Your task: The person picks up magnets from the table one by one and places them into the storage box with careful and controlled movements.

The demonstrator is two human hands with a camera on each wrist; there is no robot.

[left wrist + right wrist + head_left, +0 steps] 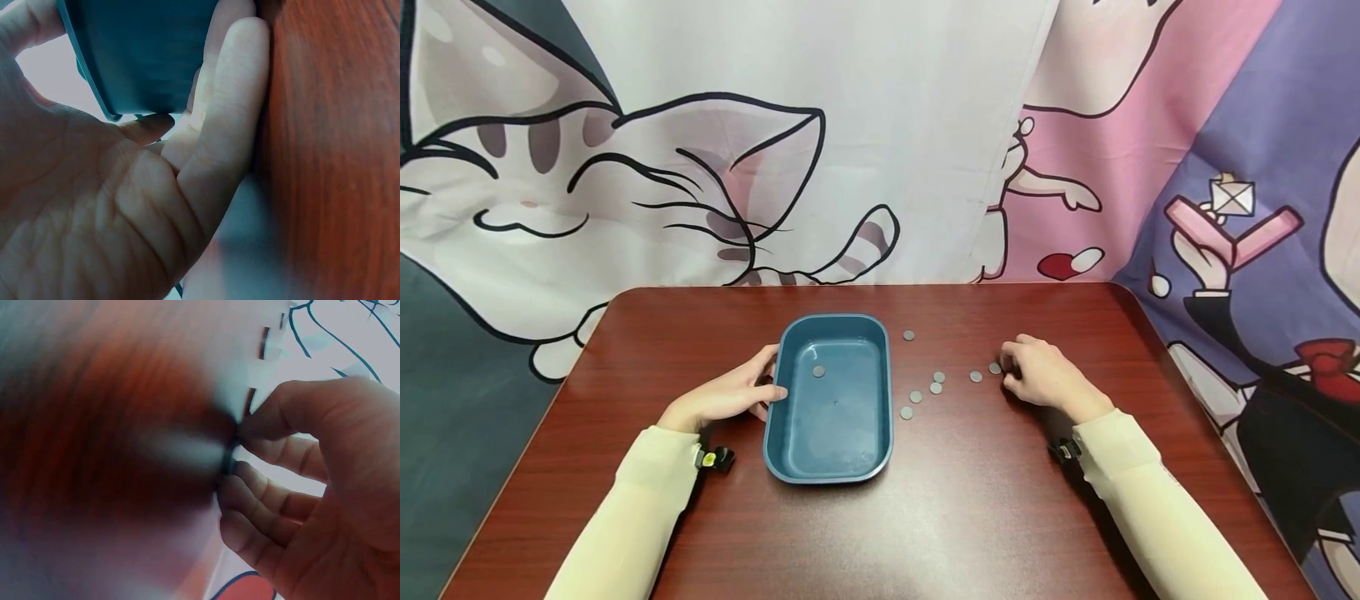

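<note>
My left hand (739, 393) grips the left side of a blue rectangular plastic tub (827, 472). Its thumb lies over the rim, and the other fingers press along the outer wall, as the left wrist view shows. Inside the tub, toward the back, lies one small silver-grey coin (818, 372). My right hand (1047, 375) is low over the table to the right, fingers curled and fingertips down at the surface. Right at those fingertips is another coin (995, 367). A small dark spot shows between thumb and fingers in the right wrist view; I cannot tell whether they pinch a coin.
Several more coins lie scattered between the tub and my right hand, among them a near coin (906, 412), a far coin (908, 335) and one farther right (976, 377). The reddish-brown wooden table (970, 508) ends at a cartoon-printed curtain (925, 142) behind.
</note>
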